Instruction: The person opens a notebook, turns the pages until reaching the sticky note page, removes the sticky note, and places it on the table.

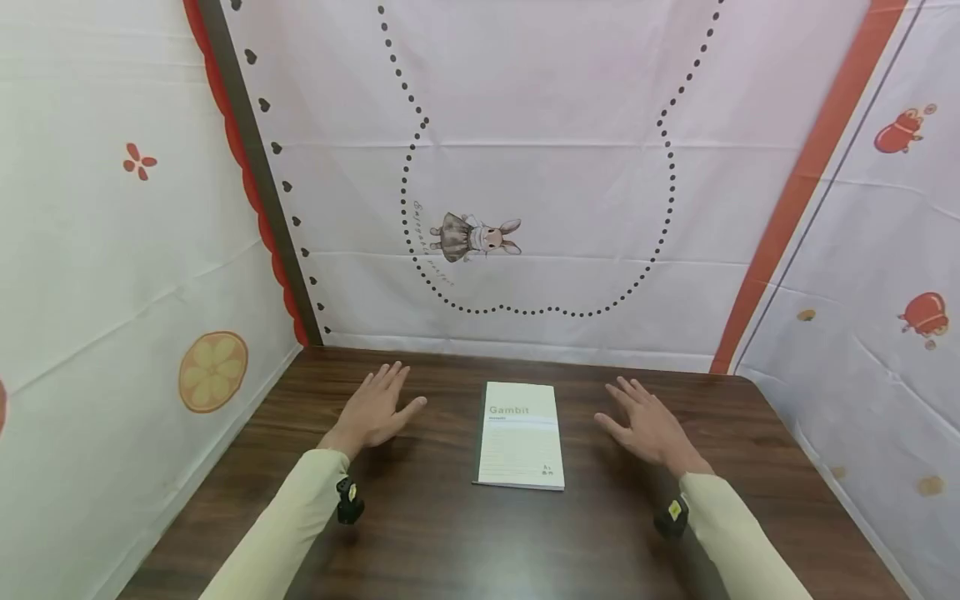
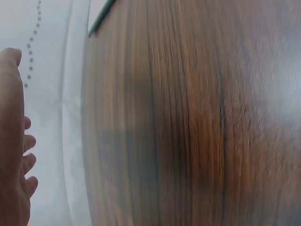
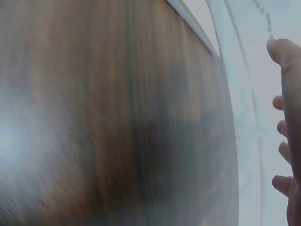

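A cream notebook point(image 1: 519, 446) with "Gambit" on its cover lies flat on the dark wooden table, between the two hands. To its left, the left hand point(image 1: 375, 410) hovers over the table with fingers extended and thumb out, apart from the notebook. The right hand point(image 1: 648, 425) is held likewise on the other side, holding nothing. In the left wrist view, the notebook's dark green edge point(image 2: 101, 19) shows at the top, beyond the left thumb and fingertips. A pale corner of the notebook point(image 3: 195, 23) appears at the top of the right wrist view.
The wood-grain table point(image 1: 450, 542) fills the lower part of the head view. White printed cloth point(image 1: 540, 192) hangs behind it, with further cloth panels at the left point(image 1: 97, 250) and right. Both wrists wear black camera straps point(image 1: 348, 502) over pale sleeves.
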### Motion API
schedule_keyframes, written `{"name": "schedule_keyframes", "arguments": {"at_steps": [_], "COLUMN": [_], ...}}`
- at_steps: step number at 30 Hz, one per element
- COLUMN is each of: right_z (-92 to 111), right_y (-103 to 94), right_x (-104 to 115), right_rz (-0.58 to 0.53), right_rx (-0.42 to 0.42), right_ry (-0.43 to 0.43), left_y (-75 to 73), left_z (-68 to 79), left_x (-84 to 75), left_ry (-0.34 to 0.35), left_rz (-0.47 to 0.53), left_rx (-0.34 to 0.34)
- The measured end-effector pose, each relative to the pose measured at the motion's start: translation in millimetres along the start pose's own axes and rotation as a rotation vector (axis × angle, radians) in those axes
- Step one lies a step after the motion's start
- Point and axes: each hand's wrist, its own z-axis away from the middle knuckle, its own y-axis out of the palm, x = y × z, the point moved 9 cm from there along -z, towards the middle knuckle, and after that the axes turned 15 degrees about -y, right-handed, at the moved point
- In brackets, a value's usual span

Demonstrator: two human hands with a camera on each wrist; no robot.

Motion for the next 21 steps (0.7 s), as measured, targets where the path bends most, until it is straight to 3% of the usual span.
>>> {"name": "schedule_keyframes", "arguments": {"at_steps": [9,21], "right_z": [1,7], "right_y": [15.7,59.8], "right_x": [45,77], "right_rz": [-0.008,-0.074], "right_rx": [-0.034,0.056], "right_ry": [-0.046,-0.039], "left_y": [5.4,26.3], "left_z": [13.6,32.8], "left_x": [-37.1,-68.4], "left_ry": [0.059,0.105], "left_rz": [0.014,0.015], "left_rx": [0.011,0.060]}}
